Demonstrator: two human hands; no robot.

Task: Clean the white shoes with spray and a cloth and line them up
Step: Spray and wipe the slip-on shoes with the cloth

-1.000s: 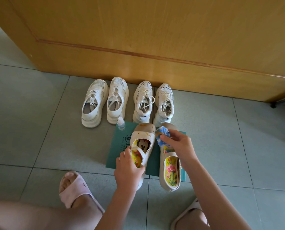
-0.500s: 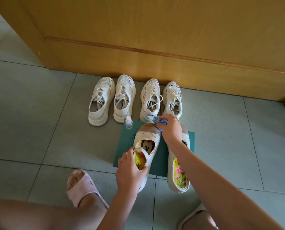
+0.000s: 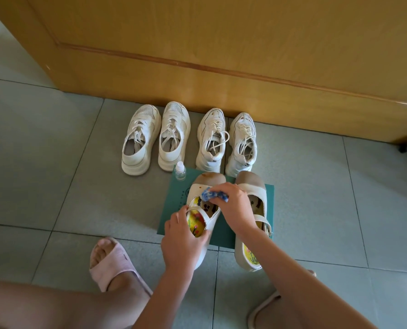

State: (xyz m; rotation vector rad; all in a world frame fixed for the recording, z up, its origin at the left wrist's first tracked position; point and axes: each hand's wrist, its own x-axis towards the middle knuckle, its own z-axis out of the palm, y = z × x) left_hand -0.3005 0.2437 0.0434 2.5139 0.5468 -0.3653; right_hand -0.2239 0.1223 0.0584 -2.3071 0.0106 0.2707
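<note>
Steadies the strap shoe (image 3: 208, 181) by its heel, left hand (image 3: 181, 241) fingers curled round it; wipes its upper with cloth (image 3: 213, 195) pinched in right hand (image 3: 235, 207).

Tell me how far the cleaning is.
Lined up: four white sneakers by the door. In hand: left hand holds the strap shoe, right hand wipes it with the blue cloth. Left: the second strap shoe on the mat, then lining both up.
</note>
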